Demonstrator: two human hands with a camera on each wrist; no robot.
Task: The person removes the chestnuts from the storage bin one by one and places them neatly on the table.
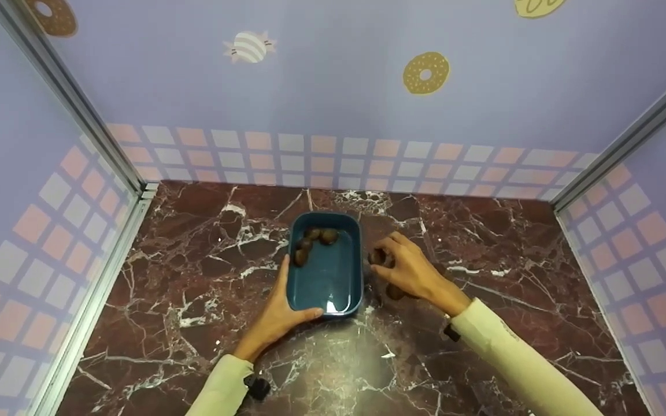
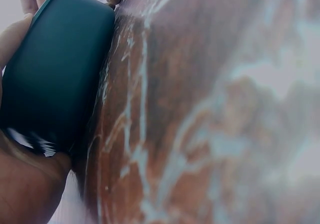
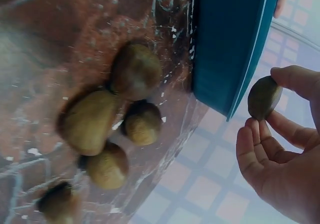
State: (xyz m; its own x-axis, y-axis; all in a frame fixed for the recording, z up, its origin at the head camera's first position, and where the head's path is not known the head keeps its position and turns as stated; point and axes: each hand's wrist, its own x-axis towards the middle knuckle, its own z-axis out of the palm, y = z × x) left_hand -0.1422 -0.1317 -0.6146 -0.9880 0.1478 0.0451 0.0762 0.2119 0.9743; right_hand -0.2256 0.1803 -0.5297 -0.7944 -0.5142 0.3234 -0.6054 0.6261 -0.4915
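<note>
A dark teal rectangular container (image 1: 325, 283) stands on the marbled surface, with several brown chestnuts (image 1: 328, 236) along its left and far inner sides. My left hand (image 1: 278, 312) grips the container's near left corner, fingers along the left wall and thumb at the near rim. Just right of the container, my right hand (image 1: 407, 267) holds one chestnut (image 3: 264, 98) between thumb and fingertips. In the right wrist view it is raised off the surface. Several more chestnuts (image 3: 90, 121) lie on the surface near that hand; in the head view the hand mostly hides them.
The dark red marbled tabletop (image 1: 206, 260) has white veins. Purple patterned panels rise at the back (image 1: 333, 86), left (image 1: 21, 173) and right (image 1: 657, 231), joined by metal corner strips. Both wrists carry a dark strapped device (image 1: 256, 387) below the pale sleeves.
</note>
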